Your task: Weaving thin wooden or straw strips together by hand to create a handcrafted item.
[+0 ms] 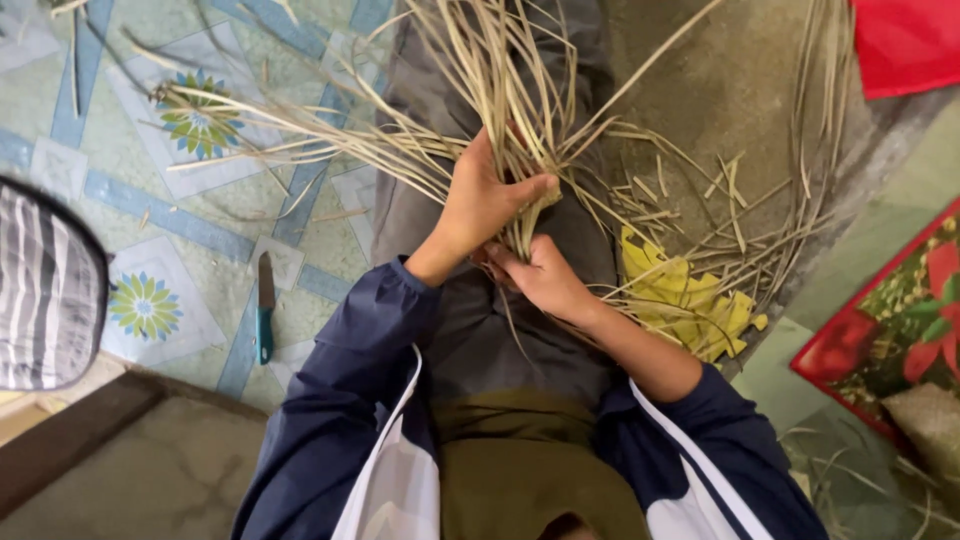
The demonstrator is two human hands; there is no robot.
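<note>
over the lap, both hands (pixel 515 235) grip the straw bundle (pixel 500 90), strands fanning away from the body.

Strip ends hidden: left hand (pixel 482 203) wraps the bundle of pale dried strips (pixel 500 110), so the gathered base sits behind the fingers and can't be read. Right hand (pixel 543 276) is under it, fingertips tucked out of sight, grip unclear. Strips run off the top edge. Striped cloth item (pixel 45 285) cut by the left edge, shape unknown. Red sheet (pixel 905 40) clipped at the top right corner. Floral mat (pixel 900 330) cut by the right edge. Yellow sheet (pixel 690 300) partly buried under loose strips. Knife (pixel 265 305) small, blade detail unreadable.
</note>
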